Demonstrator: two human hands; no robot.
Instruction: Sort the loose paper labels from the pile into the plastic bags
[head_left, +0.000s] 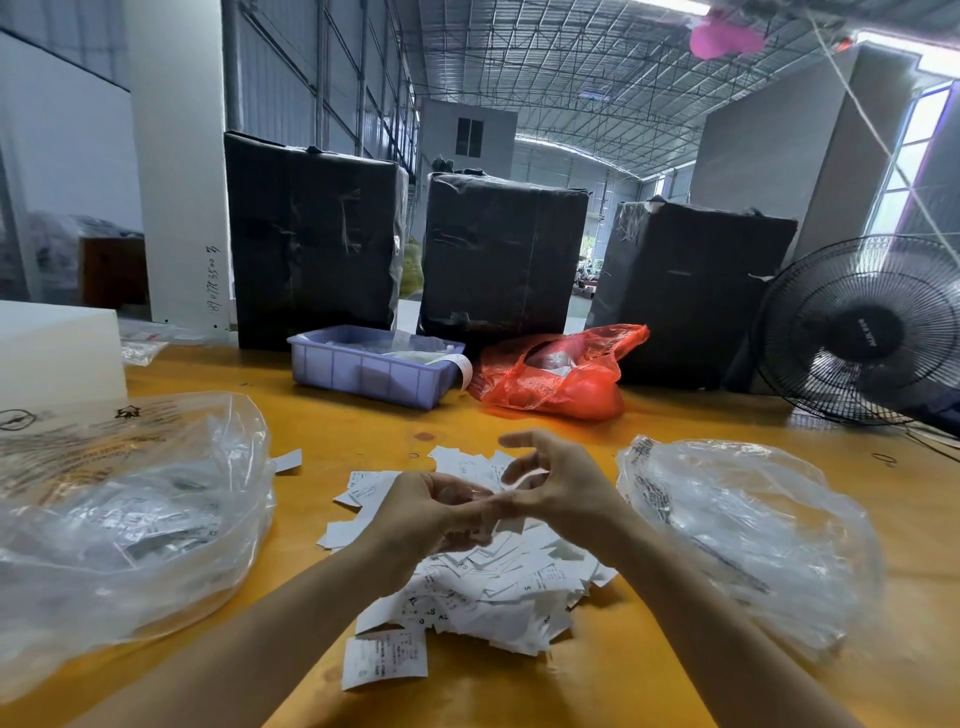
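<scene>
A pile of loose white paper labels (498, 587) lies in the middle of the yellow table (597, 675). Above the pile's far part, my left hand (421, 514) is curled and holds a few labels. My right hand (561, 483) meets it from the right, thumb and fingers pinching a label between the two hands, its index finger raised. A large clear plastic bag (119, 519) with labels inside lies to the left. A second clear plastic bag (748, 540) lies to the right.
A purple plastic bin (363, 371) and a red plastic bag (556, 374) sit at the back of the table before three black wrapped boxes (498, 260). A black fan (867, 327) stands at the right, a white block (57, 353) at the left.
</scene>
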